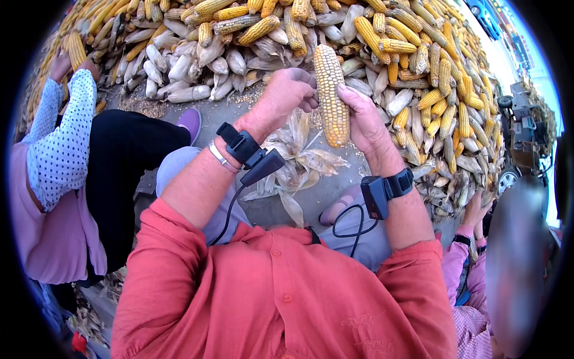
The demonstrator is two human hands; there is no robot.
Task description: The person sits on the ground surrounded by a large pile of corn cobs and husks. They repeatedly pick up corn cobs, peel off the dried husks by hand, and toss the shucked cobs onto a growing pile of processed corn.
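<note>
My right hand grips a husked corn cob with yellow and whitish kernels, its thumb lying on the side of the ear. The cob stands nearly upright in front of me. My left hand is at the cob's left side with curled fingers; whether it touches the cob or pinches something is hidden. Below the cob, loose dry corn husks lie on the grey ground between my feet. Dark devices with cables are strapped to both wrists.
A large heap of corn, husked and unhusked, curves around the front. At left a person in dotted sleeves holds a cob. At right another person's hands reach toward the heap's edge. A vehicle stands beyond.
</note>
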